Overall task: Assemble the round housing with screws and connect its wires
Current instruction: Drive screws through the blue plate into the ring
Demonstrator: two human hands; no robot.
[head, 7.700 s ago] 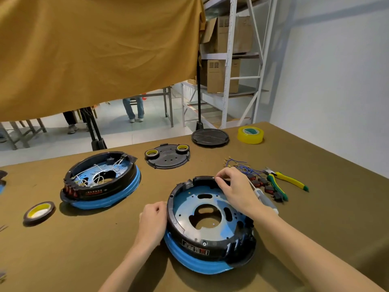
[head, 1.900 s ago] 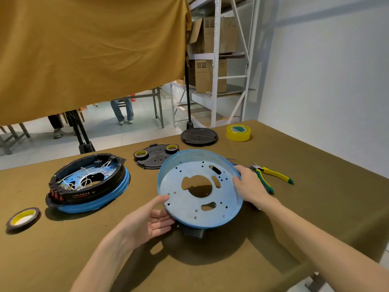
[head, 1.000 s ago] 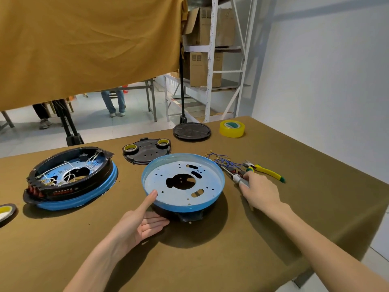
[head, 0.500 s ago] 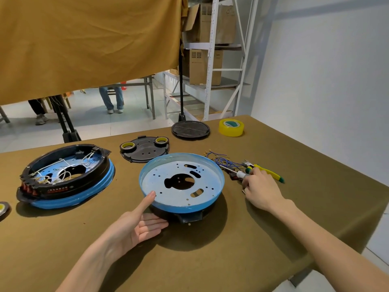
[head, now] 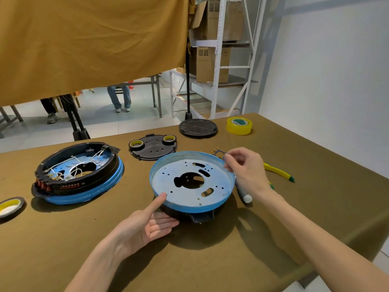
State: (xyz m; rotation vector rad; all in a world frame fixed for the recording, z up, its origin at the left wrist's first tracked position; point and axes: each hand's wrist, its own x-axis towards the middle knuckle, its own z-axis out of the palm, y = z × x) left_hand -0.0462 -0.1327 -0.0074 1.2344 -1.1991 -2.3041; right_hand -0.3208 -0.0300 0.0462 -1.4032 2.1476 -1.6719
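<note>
Right now, from the head view, I judge the job early: the round housing [head: 192, 183] lies with its blue pan face up on the surface [head: 284, 218], no screws visibly seated in its holes, and the loose wires [head: 217, 152] bunched just behind its far rim, unconnected. My left hand [head: 145, 223] is flat and relaxed, thumb on the near-left rim, fingers at the black base. My right hand [head: 246, 169] hovers over the right rim, fingertips pinched, but on what I cannot tell, with a screwdriver [head: 242, 190] lying beneath it
</note>
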